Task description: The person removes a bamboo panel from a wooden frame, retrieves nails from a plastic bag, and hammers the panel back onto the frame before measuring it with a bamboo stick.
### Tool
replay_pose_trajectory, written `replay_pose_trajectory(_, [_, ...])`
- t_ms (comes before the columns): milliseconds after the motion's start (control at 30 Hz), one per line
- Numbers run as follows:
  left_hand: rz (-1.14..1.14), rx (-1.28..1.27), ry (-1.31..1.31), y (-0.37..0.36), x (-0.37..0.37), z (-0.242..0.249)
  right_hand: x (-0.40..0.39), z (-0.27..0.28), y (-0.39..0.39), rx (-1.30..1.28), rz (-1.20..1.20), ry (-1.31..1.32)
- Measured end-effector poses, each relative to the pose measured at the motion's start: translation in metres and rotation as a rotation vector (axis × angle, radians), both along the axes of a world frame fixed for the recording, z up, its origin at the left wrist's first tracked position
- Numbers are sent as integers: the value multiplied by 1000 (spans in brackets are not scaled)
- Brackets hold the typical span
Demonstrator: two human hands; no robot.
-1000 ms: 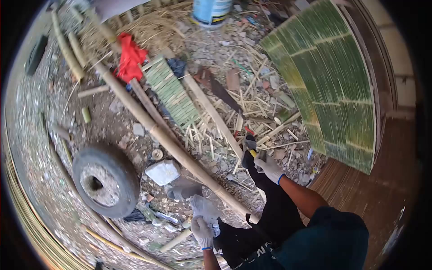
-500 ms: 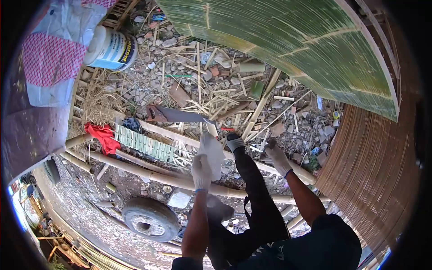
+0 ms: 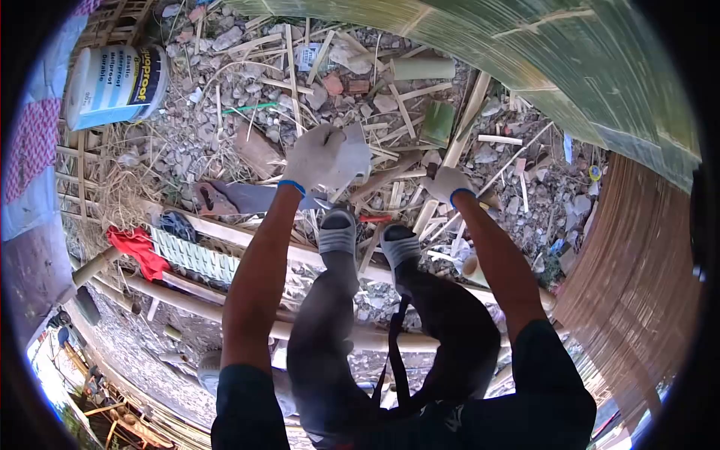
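Observation:
My left hand (image 3: 315, 157), in a white glove, is closed on a pale, flat whitish piece (image 3: 354, 155) that sticks out to its right. Just below it lies a handsaw (image 3: 259, 198) with a brown handle, its blade reaching toward my feet. My right hand (image 3: 448, 184), also gloved, has its fingers curled around a small dark brown thing (image 3: 431, 160) whose kind I cannot tell. A brown curved piece of wood (image 3: 386, 178) lies on the rubble between the hands.
Stones and bamboo strips (image 3: 292, 79) cover the ground ahead. A labelled paint bucket (image 3: 112, 86) lies at upper left, above a red cloth (image 3: 139, 251). A green bamboo panel (image 3: 540, 52) spans upper right, with a brown slatted mat (image 3: 630, 300) below. A bamboo pole (image 3: 390, 341) crosses beneath my legs.
Both hands have moved forward over the rubble, the left still with the whitish piece. Both my feet now show beyond the pole, and the view has shifted forward.

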State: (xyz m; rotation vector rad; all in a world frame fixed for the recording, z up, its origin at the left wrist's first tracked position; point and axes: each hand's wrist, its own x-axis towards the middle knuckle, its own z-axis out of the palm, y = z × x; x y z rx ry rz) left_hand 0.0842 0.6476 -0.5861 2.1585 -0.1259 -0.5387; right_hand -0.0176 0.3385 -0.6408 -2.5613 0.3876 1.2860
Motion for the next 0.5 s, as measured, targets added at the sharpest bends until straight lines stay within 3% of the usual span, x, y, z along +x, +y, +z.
replay_pose_trajectory(33, [-38, 16, -42, 3, 9, -27, 20, -13, 5, 113, 135, -62])
replay_pose_trajectory(100, [-8, -28, 42, 1, 14, -34, 31, 16, 16, 507, 44, -365])
replay_pose_trajectory(200, [41, -25, -9, -1, 17, -44, 60, 57, 46, 617, 213, -383])
replay_pose_trajectory(300, [8, -93, -116, 7, 11, -52, 69, 59, 81, 914, 226, -565])
replay_pose_trajectory(400, [28, -167, -101, 9, 16, -48, 72, 18, 109, 931, 452, -712])
replay_pose_trajectory(500, [115, -126, -154, 13, 11, -43, 62, -9, 122, 588, 450, -521])
